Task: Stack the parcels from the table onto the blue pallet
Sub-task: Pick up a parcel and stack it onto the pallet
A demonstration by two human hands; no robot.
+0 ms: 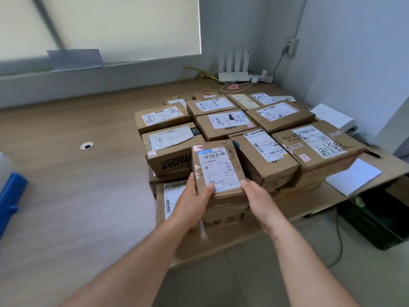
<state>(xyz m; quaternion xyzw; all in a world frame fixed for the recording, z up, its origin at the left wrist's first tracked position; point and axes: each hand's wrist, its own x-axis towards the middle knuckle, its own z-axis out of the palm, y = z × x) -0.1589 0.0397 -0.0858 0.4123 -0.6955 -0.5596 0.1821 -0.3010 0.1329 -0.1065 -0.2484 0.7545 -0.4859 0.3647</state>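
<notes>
Grip: left hand [194, 196], right hand [257, 197], fingers curled round small brown cardboard parcel [218, 168], 6 o'clock of pile [228, 122]. Pile not yet off wooden bench [77, 185]; task early.

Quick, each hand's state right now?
Left hand: holds the small parcel at its near left corner, thumb on top.
Right hand: holds the same parcel at its near right corner.

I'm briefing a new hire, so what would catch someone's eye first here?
The left hand and right hand grip a small labelled parcel at centre, on its near corners. Behind it, stacked cardboard parcels fill the right of the wooden table. A white router stands in the far corner.
</notes>
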